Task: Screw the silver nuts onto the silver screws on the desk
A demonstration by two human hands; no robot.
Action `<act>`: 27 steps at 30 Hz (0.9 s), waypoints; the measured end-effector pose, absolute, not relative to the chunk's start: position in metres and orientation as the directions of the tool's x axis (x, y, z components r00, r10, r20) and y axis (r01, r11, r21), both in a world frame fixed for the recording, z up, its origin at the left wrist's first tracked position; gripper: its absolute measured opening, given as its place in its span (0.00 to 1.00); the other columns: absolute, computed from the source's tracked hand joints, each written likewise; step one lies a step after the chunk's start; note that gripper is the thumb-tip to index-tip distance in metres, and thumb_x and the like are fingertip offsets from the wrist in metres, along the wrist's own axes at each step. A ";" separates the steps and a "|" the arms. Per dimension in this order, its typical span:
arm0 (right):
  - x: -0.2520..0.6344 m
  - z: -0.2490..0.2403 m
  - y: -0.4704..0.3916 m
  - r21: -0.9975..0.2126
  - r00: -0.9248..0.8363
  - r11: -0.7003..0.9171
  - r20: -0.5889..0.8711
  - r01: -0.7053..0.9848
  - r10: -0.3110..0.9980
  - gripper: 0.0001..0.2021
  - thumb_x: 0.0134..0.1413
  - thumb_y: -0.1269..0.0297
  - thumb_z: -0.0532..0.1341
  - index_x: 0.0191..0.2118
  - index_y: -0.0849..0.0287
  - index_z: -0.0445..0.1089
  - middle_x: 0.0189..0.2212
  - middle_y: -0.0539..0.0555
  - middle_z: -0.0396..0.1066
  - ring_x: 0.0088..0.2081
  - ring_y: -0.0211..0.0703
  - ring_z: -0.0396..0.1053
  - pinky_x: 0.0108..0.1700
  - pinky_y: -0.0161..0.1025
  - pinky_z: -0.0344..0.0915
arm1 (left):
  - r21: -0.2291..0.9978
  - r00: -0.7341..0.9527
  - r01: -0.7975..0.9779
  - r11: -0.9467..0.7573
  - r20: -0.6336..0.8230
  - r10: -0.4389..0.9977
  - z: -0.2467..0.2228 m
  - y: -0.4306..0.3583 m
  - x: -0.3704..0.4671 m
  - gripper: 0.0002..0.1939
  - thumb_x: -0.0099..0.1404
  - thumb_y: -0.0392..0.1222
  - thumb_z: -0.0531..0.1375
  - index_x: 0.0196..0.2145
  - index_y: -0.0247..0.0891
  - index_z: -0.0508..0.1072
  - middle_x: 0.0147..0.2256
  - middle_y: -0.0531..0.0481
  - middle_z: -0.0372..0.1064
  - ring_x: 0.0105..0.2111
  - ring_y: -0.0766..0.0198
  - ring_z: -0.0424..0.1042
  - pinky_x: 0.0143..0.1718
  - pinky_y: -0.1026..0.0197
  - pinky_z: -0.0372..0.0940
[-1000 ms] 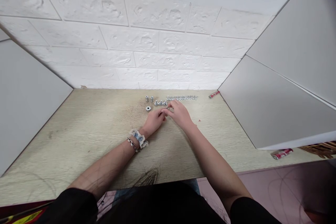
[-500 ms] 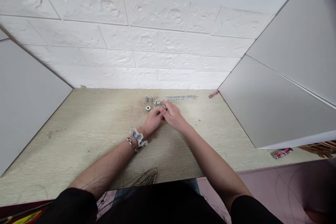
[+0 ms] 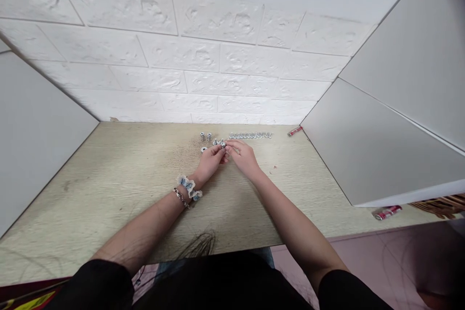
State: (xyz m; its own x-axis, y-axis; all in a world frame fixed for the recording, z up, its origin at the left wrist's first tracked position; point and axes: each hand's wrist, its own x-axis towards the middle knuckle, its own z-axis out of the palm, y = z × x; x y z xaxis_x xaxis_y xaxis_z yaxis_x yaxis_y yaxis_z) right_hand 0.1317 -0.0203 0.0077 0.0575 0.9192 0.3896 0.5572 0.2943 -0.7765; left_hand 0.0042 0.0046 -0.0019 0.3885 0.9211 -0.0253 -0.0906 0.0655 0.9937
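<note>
Over the middle of the tabletop, my left hand (image 3: 211,161) pinches a small silver bolt (image 3: 223,145) between thumb and fingers. My right hand (image 3: 244,159) meets it from the right, its thumb and index finger closed at the bolt's side. The bolt's lower part is hidden by the fingers. Just behind it stand short silver bolts (image 3: 215,142). A round washer-like piece (image 3: 204,149) lies partly covered by my left hand. Farther back are two upright silver bolts (image 3: 202,136). A row of several small screws (image 3: 250,135) runs along the back to the right.
A white brick-patterned wall (image 3: 218,63) closes off the back of the wooden tabletop (image 3: 119,174). Pale panels stand left and right (image 3: 385,150). One red battery (image 3: 294,131) lies by the right back corner, another red battery (image 3: 388,212) near the front right beside brown wicker (image 3: 439,206).
My hands have shifted slightly and the left fingers have come up, so the bolt's head now shows between both hands. The washer-like piece is now partly covered. The row of screws stays put.
</note>
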 end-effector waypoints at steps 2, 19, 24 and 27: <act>0.133 0.010 -0.021 -0.794 0.122 0.265 0.389 0.547 0.913 0.08 0.50 0.64 0.58 0.33 0.58 0.74 0.39 0.56 0.72 0.44 0.43 0.68 0.51 0.43 0.61 | 0.995 0.399 -0.088 0.050 -0.010 0.917 -0.002 0.005 0.005 0.15 0.52 0.51 0.62 0.27 0.33 0.69 0.21 0.55 0.64 0.20 0.73 0.63 0.25 0.68 0.60; 0.127 0.011 -0.023 -0.774 -0.063 0.259 0.274 0.577 0.960 0.22 0.53 0.54 0.56 0.53 0.55 0.66 0.57 0.58 0.58 0.59 0.50 0.52 0.61 0.50 0.47 | 0.996 0.516 -0.035 -0.077 0.084 0.853 -0.004 -0.004 0.006 0.07 0.55 0.39 0.56 0.23 0.33 0.66 0.21 0.54 0.63 0.23 0.71 0.61 0.27 0.66 0.60; 0.127 0.014 -0.023 -0.825 -0.054 0.248 0.257 0.507 0.965 0.23 0.48 0.57 0.60 0.52 0.55 0.66 0.55 0.58 0.60 0.58 0.50 0.54 0.59 0.50 0.50 | 0.973 0.420 -0.223 0.058 0.042 0.907 -0.005 0.002 0.005 0.09 0.53 0.42 0.59 0.24 0.34 0.64 0.21 0.57 0.59 0.22 0.74 0.59 0.26 0.68 0.59; 0.131 0.013 -0.021 -0.889 -0.008 0.241 0.259 0.389 0.966 0.16 0.47 0.61 0.60 0.43 0.56 0.72 0.51 0.57 0.65 0.54 0.47 0.61 0.55 0.47 0.58 | 0.953 0.390 -0.273 0.130 -0.014 0.921 -0.001 0.004 0.003 0.10 0.53 0.45 0.60 0.27 0.34 0.66 0.20 0.57 0.60 0.21 0.75 0.60 0.27 0.69 0.59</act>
State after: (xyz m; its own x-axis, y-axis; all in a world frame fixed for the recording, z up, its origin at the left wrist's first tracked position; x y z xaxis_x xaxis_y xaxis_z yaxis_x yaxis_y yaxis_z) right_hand 0.1311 -0.0207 0.0126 -0.0083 0.9660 0.2586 0.3888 0.2413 -0.8891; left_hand 0.0031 0.0042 -0.0014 0.3897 0.9208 -0.0142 -0.2732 0.1303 0.9531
